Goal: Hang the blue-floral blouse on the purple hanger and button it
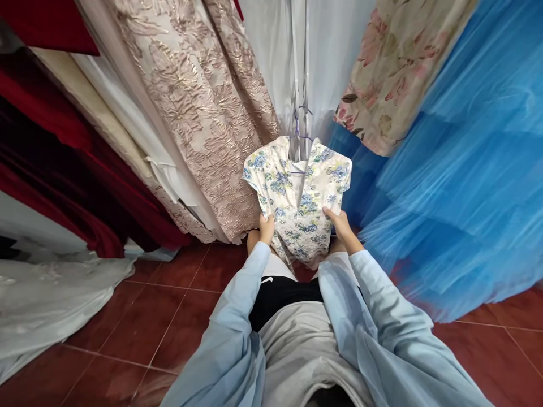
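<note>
A short-sleeved white blouse [288, 226] with blue flowers and green leaves hangs before me, its V-shaped neck facing up. Its shoulders rest on a purple hanger [297, 133], whose hook shows above the collar. My left hand [266, 229] pinches the garment's left side below the sleeve. On the opposite side, my right hand [340, 221] grips the fabric, thumb on the front. The fingers behind the cloth are hidden. The lower part of the blouse droops over my knees.
Pink brocade [203, 113] hangs at left, beside dark red cloth [55, 130]. Blue tulle [475, 186] fills the right, near a floral fabric [390, 73]. White cloth [267, 51] hangs behind the hanger. Pale tulle [55, 305] spreads over the red tiled floor [178, 328].
</note>
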`<state>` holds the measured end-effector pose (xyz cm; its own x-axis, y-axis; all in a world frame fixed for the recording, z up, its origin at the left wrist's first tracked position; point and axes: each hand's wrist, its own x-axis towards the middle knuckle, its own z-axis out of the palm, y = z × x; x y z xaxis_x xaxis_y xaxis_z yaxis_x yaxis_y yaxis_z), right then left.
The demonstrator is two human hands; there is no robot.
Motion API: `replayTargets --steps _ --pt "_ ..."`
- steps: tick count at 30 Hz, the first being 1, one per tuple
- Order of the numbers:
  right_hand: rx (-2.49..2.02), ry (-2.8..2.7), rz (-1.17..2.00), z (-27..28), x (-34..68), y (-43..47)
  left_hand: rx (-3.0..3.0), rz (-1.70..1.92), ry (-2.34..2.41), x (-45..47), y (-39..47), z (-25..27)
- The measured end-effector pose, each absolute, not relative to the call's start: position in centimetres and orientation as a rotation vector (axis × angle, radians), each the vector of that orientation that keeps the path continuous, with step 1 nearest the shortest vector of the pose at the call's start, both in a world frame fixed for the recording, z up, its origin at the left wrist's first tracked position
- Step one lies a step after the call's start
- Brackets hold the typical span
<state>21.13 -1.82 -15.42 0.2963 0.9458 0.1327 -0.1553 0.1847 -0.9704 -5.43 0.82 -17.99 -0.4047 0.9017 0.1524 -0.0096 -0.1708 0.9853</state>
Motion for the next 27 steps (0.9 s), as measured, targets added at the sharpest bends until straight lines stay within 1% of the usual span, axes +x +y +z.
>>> replayTargets --steps 2,5,7,9,11,15,27 --pt "-1.078 -0.947 0.963 -15.8 21.3 -3.2 1.156 1.739 1.487 -5.2 -0.1 -17.6" --pt "-1.078 -0.95 0.935 -16.2 21.7 -5.0 1.463 1.801 1.609 -3.9 -1.8 -17.3" --pt "-1.081 -0.955 0.913 -16.3 21.7 -5.9 1.659 1.708 1.656 -2.6 -2.7 -17.2" --pt "-1.06 -0.974 0.907 -16.1 21.6 -6.5 1.744 1.535 1.707 -1.3 -3.2 -17.0" --pt "-1.024 -0.995 0.912 -15.8 21.4 -6.9 1.741 1.405 1.766 -0.1 -3.1 -16.7" --pt "-0.996 -1.014 0.94 -14.8 21.3 -7.8 1.693 1.365 1.793 1.1 -2.0 -16.2" --pt "-1.041 -1.089 0.982 -13.5 20.6 -9.3 1.544 1.623 1.565 3.1 -3.5 -15.0"
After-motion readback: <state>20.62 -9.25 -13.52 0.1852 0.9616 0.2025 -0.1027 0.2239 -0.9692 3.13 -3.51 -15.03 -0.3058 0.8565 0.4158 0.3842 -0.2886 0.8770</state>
